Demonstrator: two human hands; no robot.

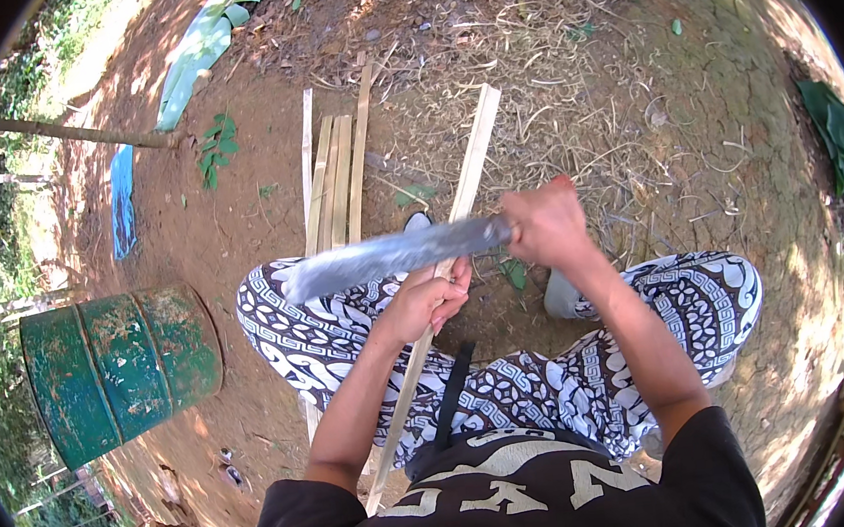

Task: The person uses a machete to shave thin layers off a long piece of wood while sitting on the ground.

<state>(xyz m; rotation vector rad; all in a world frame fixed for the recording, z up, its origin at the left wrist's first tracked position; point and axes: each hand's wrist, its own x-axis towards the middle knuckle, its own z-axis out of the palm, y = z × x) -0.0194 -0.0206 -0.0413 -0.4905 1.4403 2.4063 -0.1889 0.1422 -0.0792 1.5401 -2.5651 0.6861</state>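
Observation:
My right hand [546,221] is wrapped round the handle of a machete [376,257]. Its broad grey blade, slightly blurred, points left and crosses over a long pale bamboo strip [477,143]. Just below the blade, my left hand [428,303] grips that strip, its fingers curled round it. The strip slants from the ground ahead down past my lap on the left. Whether the blade touches the strip, I cannot tell. Several more split bamboo strips [341,175] lie side by side beyond my left knee, partly hidden by the blade and leg.
A rusty green drum [122,370] lies on the left. Thin curled shavings [580,119] litter the brown dirt ahead. A large green leaf [194,63], a blue plastic piece [122,201] and a thin wooden pole [79,129] are at far left. My patterned trouser legs [693,315] are bent either side.

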